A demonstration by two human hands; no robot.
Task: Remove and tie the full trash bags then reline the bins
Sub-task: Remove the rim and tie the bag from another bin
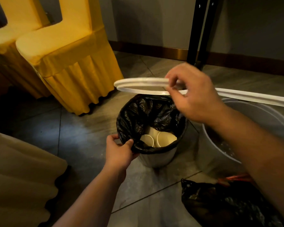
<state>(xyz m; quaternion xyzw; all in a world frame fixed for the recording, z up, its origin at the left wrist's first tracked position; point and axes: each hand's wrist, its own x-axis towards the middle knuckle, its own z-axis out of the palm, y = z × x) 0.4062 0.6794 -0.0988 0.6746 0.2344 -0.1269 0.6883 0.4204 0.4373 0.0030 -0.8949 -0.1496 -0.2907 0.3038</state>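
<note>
Black, thin, crinkly plastic: the trash bag [147, 112] sits in the small bin [157, 158] on the tiled floor, folded over its rim. Only paper cups [156, 138] inside, so probably light. Left hand [120, 149] pinches the bag's near edge; right hand [192, 94] holds the white retaining ring [138, 86] above. Gathering at the rim looks safest, since film this thin could tear.

The right hand [193, 94] is pinching a white ring [141, 86] and holding it in the air above a small bin [156, 157], while the left hand [120, 150] is gripping the near edge of the black bag [138, 112] folded over the bin's rim. White paper cups [157, 138] are lying inside the bag. A second black bag [220, 205] is lying on the tiled floor [82, 136] at lower right, beside a larger grey bin [208, 153].
</note>
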